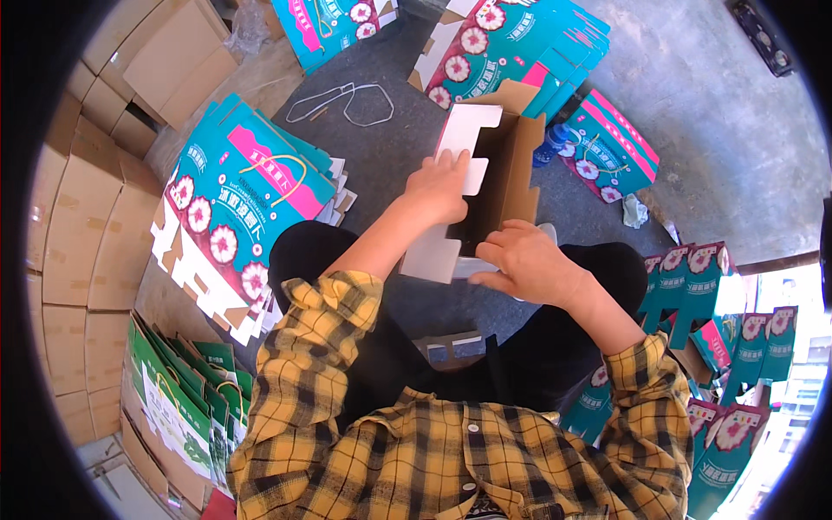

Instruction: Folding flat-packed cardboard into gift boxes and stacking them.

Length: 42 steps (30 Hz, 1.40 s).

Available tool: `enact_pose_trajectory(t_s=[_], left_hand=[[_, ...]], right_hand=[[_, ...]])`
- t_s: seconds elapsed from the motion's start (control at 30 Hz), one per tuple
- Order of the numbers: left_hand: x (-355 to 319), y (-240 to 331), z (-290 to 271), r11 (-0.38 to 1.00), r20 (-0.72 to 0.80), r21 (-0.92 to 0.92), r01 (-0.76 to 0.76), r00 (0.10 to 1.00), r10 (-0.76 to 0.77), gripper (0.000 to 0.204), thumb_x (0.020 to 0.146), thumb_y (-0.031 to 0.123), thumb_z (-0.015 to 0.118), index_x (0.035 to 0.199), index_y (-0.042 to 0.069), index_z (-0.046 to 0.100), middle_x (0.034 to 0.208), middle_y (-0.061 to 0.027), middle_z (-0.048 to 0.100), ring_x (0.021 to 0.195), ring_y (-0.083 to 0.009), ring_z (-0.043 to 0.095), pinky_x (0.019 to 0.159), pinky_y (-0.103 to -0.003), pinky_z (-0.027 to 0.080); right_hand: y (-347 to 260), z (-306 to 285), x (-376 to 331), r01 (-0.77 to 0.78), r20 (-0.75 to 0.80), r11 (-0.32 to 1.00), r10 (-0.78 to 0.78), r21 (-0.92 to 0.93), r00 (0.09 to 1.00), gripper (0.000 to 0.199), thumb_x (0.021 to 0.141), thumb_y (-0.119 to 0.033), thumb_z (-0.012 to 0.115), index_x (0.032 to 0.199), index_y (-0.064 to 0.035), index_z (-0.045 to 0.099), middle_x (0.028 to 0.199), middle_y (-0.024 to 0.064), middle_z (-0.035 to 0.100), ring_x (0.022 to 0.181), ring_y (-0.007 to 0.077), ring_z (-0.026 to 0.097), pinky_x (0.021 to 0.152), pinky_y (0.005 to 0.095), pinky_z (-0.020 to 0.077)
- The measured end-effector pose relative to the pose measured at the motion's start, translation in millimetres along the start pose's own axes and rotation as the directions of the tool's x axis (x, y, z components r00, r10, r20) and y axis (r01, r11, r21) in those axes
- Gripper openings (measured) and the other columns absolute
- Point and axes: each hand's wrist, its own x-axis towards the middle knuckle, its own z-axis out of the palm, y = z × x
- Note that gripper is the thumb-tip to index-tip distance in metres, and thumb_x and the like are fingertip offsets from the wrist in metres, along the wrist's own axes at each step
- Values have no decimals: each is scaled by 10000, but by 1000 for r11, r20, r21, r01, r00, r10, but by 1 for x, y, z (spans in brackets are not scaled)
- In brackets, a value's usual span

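Observation:
An open cardboard gift box (pixel 522 165) stands between my knees, brown inside, with white inner flaps spread outward. My left hand (pixel 436 189) grips its left side, fingers lying over a white flap and thumb toward the opening. My right hand (pixel 530 263) holds the near right edge, fingers curled over the cardboard and thumb apart below. The lower part of the box is hidden by my hands and its own flaps.
Flattened teal and pink cartons (pixel 251 195) lie in a stack on the left, with more cartons (pixel 520 48) at the back. Brown boxes (pixel 95 217) are piled far left. A white cord loop (pixel 368 87), a finished box (pixel 611 147) and a blue bottle (pixel 552 146) are on the floor.

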Motion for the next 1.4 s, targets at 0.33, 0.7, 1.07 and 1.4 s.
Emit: enact_pose_trajectory(t_s=[0.33, 0.7, 1.07, 1.4], left_hand=[[-2, 8, 21, 991, -124, 130, 8, 992, 8, 763, 697, 334, 689, 1357, 54, 431, 1284, -174, 460, 1172, -337, 425, 849, -435, 460], [-2, -12, 56, 965, -374, 262, -19, 920, 120, 735, 669, 336, 701, 1311, 57, 478, 1345, -186, 422, 1205, -358, 388, 832, -456, 442], [-24, -17, 38, 983, -559, 67, -171, 809, 179, 426, 777, 243, 646, 1108, -13, 569, 1202, -207, 518, 1099, -363, 490, 886, -463, 425], [-112, 79, 48, 893, -453, -147, -425, 832, 321, 361, 718, 216, 711, 947, 3, 530, 978, -166, 524, 886, -341, 518, 740, -437, 418]], right_hand=[[-24, 5, -22, 237, 184, 936, -193, -259, 964, 42, 804, -149, 595, 818, -114, 613, 775, 32, 545, 832, 215, 577, 1004, 427, 376], [-16, 9, -3, 56, 214, 985, -20, -162, 977, 153, 824, -199, 652, 836, -70, 570, 790, 69, 575, 786, 255, 593, 749, 375, 472], [43, 47, 19, -173, 188, 905, 262, -390, 947, 354, 729, -347, 746, 878, -65, 592, 835, 90, 624, 829, 256, 637, 691, 360, 507], [60, 54, 33, -207, 244, 909, 307, -362, 920, 261, 672, -318, 735, 773, -78, 713, 791, 107, 697, 780, 256, 690, 660, 358, 531]])
